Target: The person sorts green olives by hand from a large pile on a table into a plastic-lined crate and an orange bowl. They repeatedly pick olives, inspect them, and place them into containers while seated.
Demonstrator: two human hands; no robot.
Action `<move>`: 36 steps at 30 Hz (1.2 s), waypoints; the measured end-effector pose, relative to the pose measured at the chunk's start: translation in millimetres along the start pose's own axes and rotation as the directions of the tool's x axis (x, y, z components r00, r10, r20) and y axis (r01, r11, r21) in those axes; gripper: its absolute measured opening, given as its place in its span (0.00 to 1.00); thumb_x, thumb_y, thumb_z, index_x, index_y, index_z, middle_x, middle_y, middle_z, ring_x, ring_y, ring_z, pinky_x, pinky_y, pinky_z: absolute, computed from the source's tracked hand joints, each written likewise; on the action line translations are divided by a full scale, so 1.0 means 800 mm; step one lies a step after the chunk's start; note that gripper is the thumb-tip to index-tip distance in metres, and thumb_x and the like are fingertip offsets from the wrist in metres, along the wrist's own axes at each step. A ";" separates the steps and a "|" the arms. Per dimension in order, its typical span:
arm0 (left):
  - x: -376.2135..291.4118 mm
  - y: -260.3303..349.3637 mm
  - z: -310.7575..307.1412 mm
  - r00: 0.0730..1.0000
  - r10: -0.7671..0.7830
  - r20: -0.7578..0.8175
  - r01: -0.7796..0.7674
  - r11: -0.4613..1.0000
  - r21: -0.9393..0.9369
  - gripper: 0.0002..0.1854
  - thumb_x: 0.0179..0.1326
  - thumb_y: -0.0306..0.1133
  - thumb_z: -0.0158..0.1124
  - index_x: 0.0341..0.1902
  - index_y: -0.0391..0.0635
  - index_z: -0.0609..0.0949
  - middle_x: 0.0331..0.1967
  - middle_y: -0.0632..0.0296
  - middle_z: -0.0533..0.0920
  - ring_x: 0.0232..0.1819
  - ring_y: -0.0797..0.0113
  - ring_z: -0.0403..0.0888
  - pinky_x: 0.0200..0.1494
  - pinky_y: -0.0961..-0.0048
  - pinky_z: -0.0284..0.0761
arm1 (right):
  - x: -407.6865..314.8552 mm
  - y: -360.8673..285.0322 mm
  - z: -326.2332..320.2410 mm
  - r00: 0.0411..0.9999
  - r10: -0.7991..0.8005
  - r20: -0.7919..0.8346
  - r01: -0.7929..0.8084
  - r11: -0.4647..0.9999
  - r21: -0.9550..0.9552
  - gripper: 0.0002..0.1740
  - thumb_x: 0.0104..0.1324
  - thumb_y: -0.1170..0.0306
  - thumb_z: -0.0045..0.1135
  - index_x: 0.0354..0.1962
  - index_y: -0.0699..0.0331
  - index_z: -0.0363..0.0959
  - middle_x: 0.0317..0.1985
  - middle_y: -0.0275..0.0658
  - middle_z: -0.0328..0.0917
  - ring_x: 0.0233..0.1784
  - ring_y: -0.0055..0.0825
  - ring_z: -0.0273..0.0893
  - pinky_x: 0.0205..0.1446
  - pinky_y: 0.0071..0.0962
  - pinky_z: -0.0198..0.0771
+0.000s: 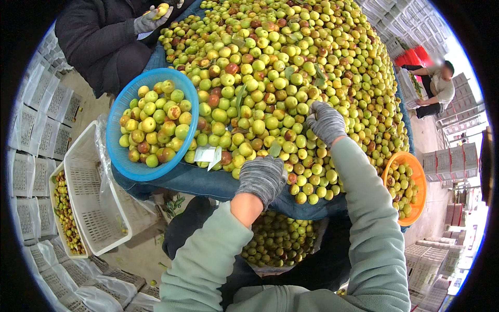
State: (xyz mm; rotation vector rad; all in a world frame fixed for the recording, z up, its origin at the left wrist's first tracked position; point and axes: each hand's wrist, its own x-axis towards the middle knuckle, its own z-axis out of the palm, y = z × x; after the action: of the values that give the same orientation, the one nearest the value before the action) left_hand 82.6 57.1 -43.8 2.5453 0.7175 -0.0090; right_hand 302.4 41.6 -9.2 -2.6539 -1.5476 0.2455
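Note:
A large heap of jujubes [280,84], yellow-green with red-brown patches, lies before me on a table covered with blue cloth [187,187]. My left hand [262,179], in a grey striped knit glove, is curled at the heap's near edge. Its fingertips are hidden, so what it may hold cannot be seen. Farther in and to the right, my right hand [327,121], gloved alike, reaches among the fruit with bent fingers. Its fingertips are beside a few jujubes; whether they grip one is unclear. Loose leaves [241,100] lie in the heap.
A blue plastic basket [113,146] of jujubes stands left, an orange one [421,187] right. Below are a crate of jujubes [278,243] and a white crate [91,214]. A co-worker's gloved hand [150,21] holds fruit. Another person [436,89] carries a crate. Crates are stacked around.

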 end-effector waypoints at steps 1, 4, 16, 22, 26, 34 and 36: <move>0.004 0.002 0.000 1.000 -0.011 -0.005 0.011 1.000 -0.014 0.16 0.61 0.45 0.54 0.38 0.45 0.79 0.36 0.52 0.81 0.38 0.52 0.80 0.43 0.57 0.75 | -0.004 0.001 -0.001 0.999 0.030 0.017 -0.031 0.998 0.059 0.12 0.58 0.67 0.52 0.40 0.59 0.73 0.39 0.44 0.77 0.43 0.42 0.78 0.45 0.40 0.74; 0.020 0.010 -0.004 0.998 -0.039 0.045 0.041 0.999 -0.034 0.16 0.61 0.45 0.53 0.38 0.45 0.80 0.36 0.52 0.82 0.39 0.52 0.81 0.45 0.57 0.75 | -0.015 -0.030 0.024 0.885 -0.425 -0.192 0.446 0.891 0.087 0.12 0.58 0.71 0.49 0.40 0.56 0.75 0.38 0.42 0.79 0.41 0.42 0.78 0.43 0.40 0.74; 0.044 -0.013 -0.009 0.940 -0.337 0.050 0.339 0.909 -0.243 0.21 0.67 0.48 0.48 0.51 0.43 0.72 0.37 0.50 0.82 0.37 0.54 0.83 0.39 0.58 0.78 | 0.005 -0.056 0.026 0.918 -0.333 0.214 0.327 0.943 0.068 0.25 0.58 0.66 0.61 0.53 0.58 0.69 0.53 0.44 0.71 0.50 0.39 0.77 0.50 0.36 0.74; 0.064 -0.021 -0.012 0.880 -0.314 0.356 0.186 -0.464 -0.866 0.21 0.67 0.51 0.54 0.54 0.50 0.72 0.36 0.62 0.79 0.23 0.72 0.78 0.23 0.80 0.75 | -0.017 -0.030 -0.008 0.879 -0.465 0.103 0.216 0.582 0.784 0.27 0.58 0.66 0.66 0.54 0.62 0.71 0.41 0.38 0.79 0.49 0.27 0.76 0.57 0.28 0.69; 0.069 -0.021 -0.009 0.905 -0.304 0.298 0.093 -0.543 -0.834 0.15 0.65 0.41 0.59 0.50 0.47 0.75 0.28 0.64 0.78 0.18 0.75 0.71 0.16 0.84 0.65 | 0.043 -0.032 -0.004 0.992 -0.109 -0.056 0.121 0.790 0.601 0.19 0.64 0.63 0.57 0.49 0.64 0.74 0.44 0.43 0.79 0.49 0.36 0.77 0.56 0.32 0.70; 0.068 -0.020 -0.015 0.848 -0.469 0.247 0.035 -0.415 -0.909 0.11 0.64 0.31 0.56 0.49 0.45 0.74 0.24 0.64 0.75 0.11 0.79 0.61 0.10 0.83 0.54 | 0.106 -0.108 0.056 0.922 -0.367 -0.126 0.377 0.924 0.065 0.21 0.63 0.66 0.51 0.55 0.56 0.68 0.57 0.46 0.67 0.54 0.42 0.75 0.53 0.41 0.73; 0.067 -0.022 -0.017 0.860 -0.454 0.231 0.026 -0.414 -0.910 0.12 0.64 0.31 0.56 0.50 0.45 0.73 0.24 0.63 0.75 0.11 0.80 0.60 0.10 0.84 0.53 | 0.102 -0.115 0.043 0.950 -0.312 -0.027 0.313 0.948 0.055 0.21 0.62 0.65 0.53 0.53 0.55 0.69 0.58 0.47 0.66 0.53 0.41 0.75 0.49 0.41 0.75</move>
State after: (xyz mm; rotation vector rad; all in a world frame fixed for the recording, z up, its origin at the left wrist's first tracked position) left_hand 118.0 102.6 -47.3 0.4870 0.8150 0.5867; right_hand 257.1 157.1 -39.9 -2.3142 -1.8902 0.2437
